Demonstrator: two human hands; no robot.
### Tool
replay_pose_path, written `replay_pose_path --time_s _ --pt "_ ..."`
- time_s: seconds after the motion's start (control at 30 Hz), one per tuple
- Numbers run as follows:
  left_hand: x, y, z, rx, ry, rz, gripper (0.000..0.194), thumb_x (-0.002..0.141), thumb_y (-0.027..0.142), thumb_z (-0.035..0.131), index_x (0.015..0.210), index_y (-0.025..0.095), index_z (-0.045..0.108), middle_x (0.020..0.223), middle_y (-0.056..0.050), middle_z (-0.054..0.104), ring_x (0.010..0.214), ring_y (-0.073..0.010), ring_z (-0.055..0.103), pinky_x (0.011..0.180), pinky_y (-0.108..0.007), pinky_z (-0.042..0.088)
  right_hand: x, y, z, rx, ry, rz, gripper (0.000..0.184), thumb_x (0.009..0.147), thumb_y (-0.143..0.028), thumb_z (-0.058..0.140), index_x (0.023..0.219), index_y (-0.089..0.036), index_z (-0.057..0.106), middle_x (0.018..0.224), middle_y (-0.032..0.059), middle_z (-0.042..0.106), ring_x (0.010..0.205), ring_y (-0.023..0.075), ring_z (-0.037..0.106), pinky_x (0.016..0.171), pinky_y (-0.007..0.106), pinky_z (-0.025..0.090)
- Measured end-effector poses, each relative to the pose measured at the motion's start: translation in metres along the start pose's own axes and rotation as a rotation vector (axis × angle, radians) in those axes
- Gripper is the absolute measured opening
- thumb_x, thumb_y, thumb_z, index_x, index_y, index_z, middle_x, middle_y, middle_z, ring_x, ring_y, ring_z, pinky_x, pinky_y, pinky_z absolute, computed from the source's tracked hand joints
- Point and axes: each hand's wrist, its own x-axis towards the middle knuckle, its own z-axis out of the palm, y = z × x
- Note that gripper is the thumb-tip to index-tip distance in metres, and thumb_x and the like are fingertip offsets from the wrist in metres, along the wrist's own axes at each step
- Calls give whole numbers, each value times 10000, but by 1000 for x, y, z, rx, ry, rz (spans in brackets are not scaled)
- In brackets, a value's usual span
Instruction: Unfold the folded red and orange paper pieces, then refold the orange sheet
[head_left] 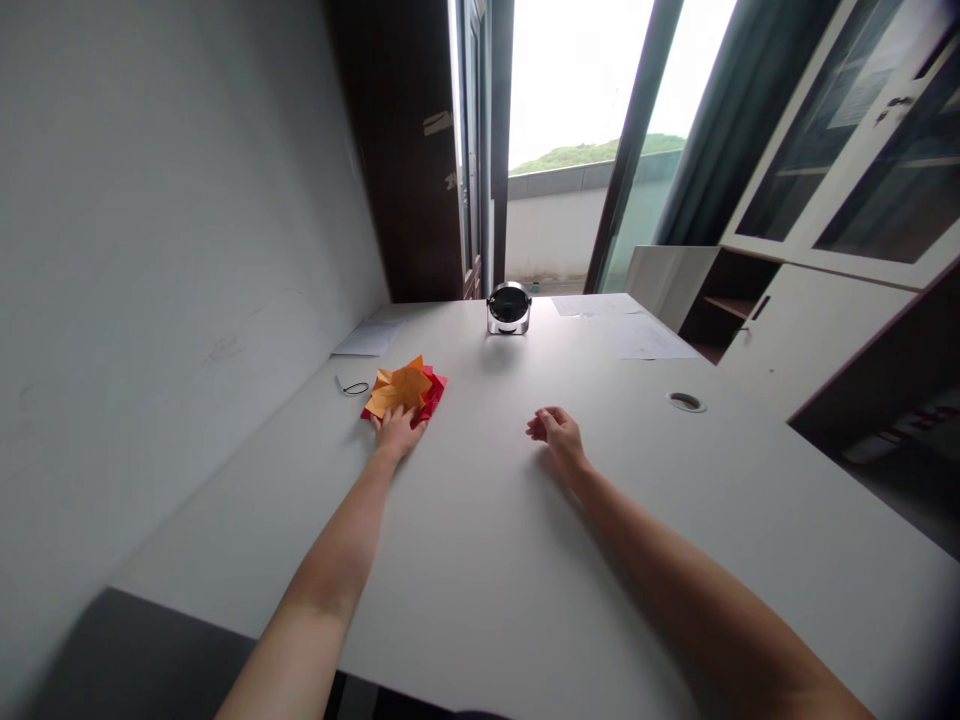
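Both forearms lie nearest the camera: the left forearm (330,570) rises from the bottom edge, left of center, and the right forearm (690,570) enters from the lower right corner. We locate the left hand (397,434) left of center in the frame, palm down, fingers spread over the near edge of the orange folded paper (401,385). This orange piece lies on top of the red folded paper (436,392), which projects at its right side and lower left. We locate the right hand (561,438) just right of center, fingers curled inward and no object visible in it; we cannot tell whether the thumb and fingertips meet. Both papers are on the white table (465,560), well apart from the right hand. Just left of the papers we find a thin black loop (355,388). Near the table's far edge, at upper center, we see a round black-and-silver device (508,306) on a stand. Flat white sheets (652,338) lie to its right, and a pale sheet (367,338) lies beside the wall (187,250) at left. Right of center, we note an oval opening (685,402) in the tabletop.
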Motion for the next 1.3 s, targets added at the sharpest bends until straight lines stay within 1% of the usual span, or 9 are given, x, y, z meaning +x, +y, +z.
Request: replay_pose_path --time_s 0.13,0.23,0.3,0.4,0.5,0.57,0.63,0.83,1.3 --pt "-1 -5 0 -28 53 -113 581 923 615 391 1428 357 515 1550 -70 418 1447 -404 256 1171 -671 78 1 2 0 -5 2 -1 365 757 -513 704 857 -186 577 699 27 689 559 152 647 510 252 506" --pt "-4 -6 -3 -36 154 -117 587 921 592 436 1408 284 543 1507 -114 468 1442 -393 275 1178 -662 92 0 3 1 -38 -7 -11 362 769 -529 679 849 -192 574 692 18 676 560 156 644 520 259 505" --pt "-8 0 -7 -36 270 -51 586 925 557 465 1405 230 545 1505 -139 468 1446 -379 283 1194 -647 69 -1 3 2 -139 -20 -54 348 806 -544 630 835 -202 576 687 14 668 579 163 643 547 274 512" --pt "-17 21 -13 -54 377 156 538 955 485 462 1420 223 524 1530 -125 441 1460 -336 289 1224 -603 38 -3 1 0 -538 -89 -253 309 887 -516 538 842 -222 624 784 42 701 744 203 671 722 354 551" --pt "-27 48 -11 -96 261 450 549 972 499 439 1460 252 477 1555 -89 413 1470 -295 290 1239 -550 90 -5 -1 -2 -992 -256 -499 324 943 -466 488 1029 -234 696 1167 106 696 1154 276 602 1011 459 459" --pt "-33 61 -6 -104 151 594 606 965 557 437 1491 256 440 1592 -83 357 1486 -289 263 1238 -530 117 -7 0 -2 -1196 -367 -564 428 955 -495 480 1248 -234 653 1440 119 542 1383 308 421 1124 504 350" --pt "-37 69 -1 -94 71 661 674 953 617 425 1520 254 398 1620 -90 301 1501 -297 230 1232 -530 128 -9 1 -1 -1335 -453 -560 562 960 -558 461 1417 -240 543 1582 105 365 1483 317 264 1173 531 267" --pt "-41 71 7 -74 -20 690 764 934 695 379 1558 258 322 1645 -98 237 1518 -300 183 1225 -526 135 -17 1 3 -1434 -593 -544 721 979 -664 318 1558 -235 342 1647 97 195 1525 293 152 1213 509 189" --pt "-48 76 5 -67 -71 744 842 894 720 443 1580 265 266 1649 -103 219 1517 -308 189 1225 -496 138 -25 -6 2 -1393 -696 -598 767 972 -679 330 1587 -227 260 1641 87 205 1522 266 175 1233 477 174"
